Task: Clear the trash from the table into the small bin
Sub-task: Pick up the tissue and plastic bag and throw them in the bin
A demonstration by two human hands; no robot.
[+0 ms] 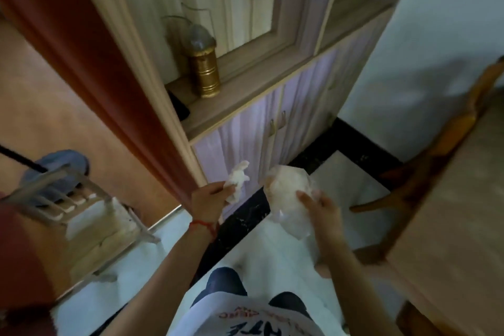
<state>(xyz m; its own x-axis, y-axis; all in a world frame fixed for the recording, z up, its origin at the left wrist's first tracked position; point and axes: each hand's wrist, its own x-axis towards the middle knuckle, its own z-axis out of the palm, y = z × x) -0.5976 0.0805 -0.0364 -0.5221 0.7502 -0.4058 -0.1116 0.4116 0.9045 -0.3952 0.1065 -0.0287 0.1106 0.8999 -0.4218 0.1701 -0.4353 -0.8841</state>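
Nearest us, our white shirt (253,316) and dark trousers sit at the bottom edge. At the left stands a slatted rack (68,199) by the doorway. Our left hand (208,199) pinches a crumpled white tissue (237,180), only part of it between the fingers, so we judge it could slip free. Just right of it, our right hand (324,215) curls around a crinkled clear plastic wrapper (289,199), bulky and slick enough to squirm loose. Further right runs the table (450,213) edge. We see no small bin, so we risk dropping trash on the floor while hunting for it
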